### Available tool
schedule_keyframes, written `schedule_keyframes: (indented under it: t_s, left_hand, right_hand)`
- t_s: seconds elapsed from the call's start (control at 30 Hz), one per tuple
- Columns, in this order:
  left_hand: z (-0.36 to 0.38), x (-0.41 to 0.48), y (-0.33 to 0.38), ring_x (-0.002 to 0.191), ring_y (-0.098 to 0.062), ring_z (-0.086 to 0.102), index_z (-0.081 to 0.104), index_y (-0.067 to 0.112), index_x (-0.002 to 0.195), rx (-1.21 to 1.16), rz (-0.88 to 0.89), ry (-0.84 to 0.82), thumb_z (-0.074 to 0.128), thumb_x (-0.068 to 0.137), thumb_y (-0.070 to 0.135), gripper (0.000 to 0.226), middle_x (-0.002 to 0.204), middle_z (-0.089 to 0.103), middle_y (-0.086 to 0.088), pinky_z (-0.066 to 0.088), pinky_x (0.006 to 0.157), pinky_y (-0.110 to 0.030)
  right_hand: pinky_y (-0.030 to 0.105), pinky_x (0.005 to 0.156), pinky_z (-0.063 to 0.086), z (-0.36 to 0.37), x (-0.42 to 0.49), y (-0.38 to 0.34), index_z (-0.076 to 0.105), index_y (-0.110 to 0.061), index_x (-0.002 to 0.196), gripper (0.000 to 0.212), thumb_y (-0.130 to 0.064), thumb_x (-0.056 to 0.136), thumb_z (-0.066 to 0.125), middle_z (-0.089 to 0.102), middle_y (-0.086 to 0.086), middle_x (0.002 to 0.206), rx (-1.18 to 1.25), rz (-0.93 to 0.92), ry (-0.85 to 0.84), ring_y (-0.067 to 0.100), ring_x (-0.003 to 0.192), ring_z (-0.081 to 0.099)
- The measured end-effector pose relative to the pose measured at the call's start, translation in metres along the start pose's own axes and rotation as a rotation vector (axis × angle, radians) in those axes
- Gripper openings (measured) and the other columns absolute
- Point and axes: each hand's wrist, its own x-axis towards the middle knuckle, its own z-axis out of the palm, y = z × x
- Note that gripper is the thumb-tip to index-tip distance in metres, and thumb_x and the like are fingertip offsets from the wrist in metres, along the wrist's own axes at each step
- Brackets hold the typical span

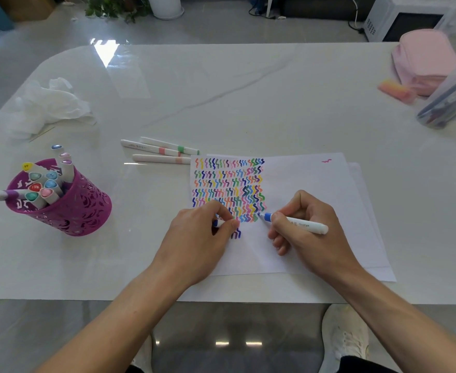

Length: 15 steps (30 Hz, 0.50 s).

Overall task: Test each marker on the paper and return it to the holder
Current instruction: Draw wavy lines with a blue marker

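Note:
A white sheet of paper (302, 184) lies on the table, its left part filled with rows of coloured squiggles. My right hand (299, 232) grips a white marker with a blue tip (299, 223), the tip touching the paper at the lower right of the squiggles. My left hand (200, 238) rests on the paper's left edge and pinches the marker's blue cap (217, 223). A purple cut-out holder (68, 205) stands at the left with several capped markers in it. Three white markers (159, 150) lie on the table above the paper.
Crumpled white tissue (46, 106) lies at the back left. A pink pouch (423, 60), an orange-pink eraser (396, 90) and a clear tube of pens (450, 98) sit at the right edge. A second sheet (367, 211) lies under the paper. My shoe (345, 335) shows below the table's front edge.

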Motion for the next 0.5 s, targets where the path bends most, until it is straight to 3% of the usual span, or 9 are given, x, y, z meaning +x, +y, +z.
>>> schedule_keyframes:
  t_s: [0.5]
  left_hand:
    - [-0.0007, 0.0004, 0.0022, 0.064, -0.006, 0.049, 0.063, 0.034, 0.095, -0.006, -0.015, 0.013, 0.059, 0.095, 0.046, 0.014, 0.073, 0.051, 0.013, 0.028, 0.053, -0.015]
  right_hand:
    - [0.02, 0.042, 0.043, 0.0016, 0.0001, -0.0048, 0.054, -0.003, 0.075, 0.021, -0.006, 0.086, 0.072, 0.071, 0.013, 0.063, -0.071, 0.04, 0.042, 0.016, 0.048, 0.066]
